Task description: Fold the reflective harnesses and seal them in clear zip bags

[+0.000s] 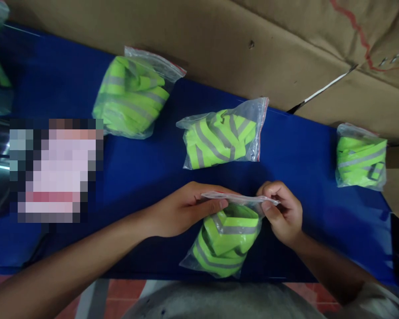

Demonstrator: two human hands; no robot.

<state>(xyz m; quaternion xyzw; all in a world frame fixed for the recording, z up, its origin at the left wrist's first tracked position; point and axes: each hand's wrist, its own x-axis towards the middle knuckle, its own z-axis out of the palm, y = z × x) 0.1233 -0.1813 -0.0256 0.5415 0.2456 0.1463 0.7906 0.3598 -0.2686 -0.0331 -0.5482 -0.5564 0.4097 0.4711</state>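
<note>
A clear zip bag (226, 239) with a folded neon-yellow reflective strap or belt inside hangs between my two hands near the table's front edge. My left hand (189, 210) pinches the bag's top edge, thumb in front and fingers mostly hidden behind the plastic. At the other end of that edge, my right hand (282, 212) grips the corner between thumb and curled fingers. Just beyond my hands lies another zip bag (219, 137) with the same yellow and grey striped material.
On the blue table (306, 155) lie more packed bags: one bag (133, 97) at back left, one bag (361, 159) at far right, others at the left edge. A pixelated rectangular patch covers something at left. Brown cardboard boxes (219, 40) line the back.
</note>
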